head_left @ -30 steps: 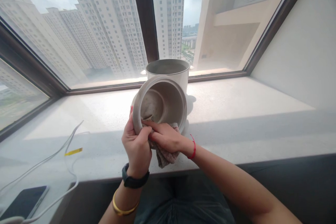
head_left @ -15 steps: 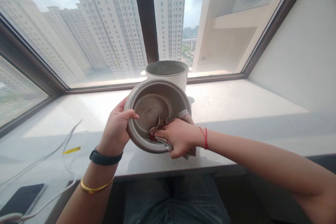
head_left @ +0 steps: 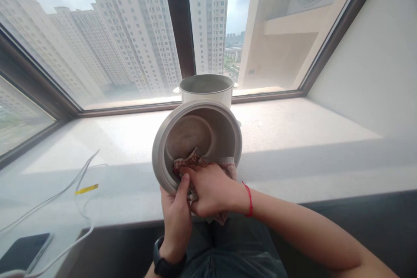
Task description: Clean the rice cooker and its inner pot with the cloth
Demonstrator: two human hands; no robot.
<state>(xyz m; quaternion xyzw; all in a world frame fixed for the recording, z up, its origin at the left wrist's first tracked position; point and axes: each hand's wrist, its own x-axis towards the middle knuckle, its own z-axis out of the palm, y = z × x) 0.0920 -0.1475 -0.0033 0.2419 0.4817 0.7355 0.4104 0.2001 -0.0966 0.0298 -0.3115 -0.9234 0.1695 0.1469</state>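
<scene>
A round grey pot [head_left: 159, 152] is tilted so that its open mouth and brownish inside face me. My left hand [head_left: 177, 219] grips its rim at the lower left, thumb over the edge; the other fingers are hidden behind it. Inside the lower part of the pot, my right hand [head_left: 215, 191] presses a checked red-and-white cloth [head_left: 230, 168] against the wall. Some of the cloth hangs out below that hand. The fingertips of my right hand are partly buried in the cloth.
Just behind, a second pale pot [head_left: 208, 97] stands upright on the white windowsill [head_left: 280, 152] by the window frame [head_left: 184, 21]. At left lie a phone [head_left: 24, 252], a white cable [head_left: 76, 236] and a thin cord with a yellow tag [head_left: 86, 189].
My left hand has shifted from the pot's left side down to its lower-left rim. The pot has tipped and turned slightly. My right hand has moved the cloth down and left.
</scene>
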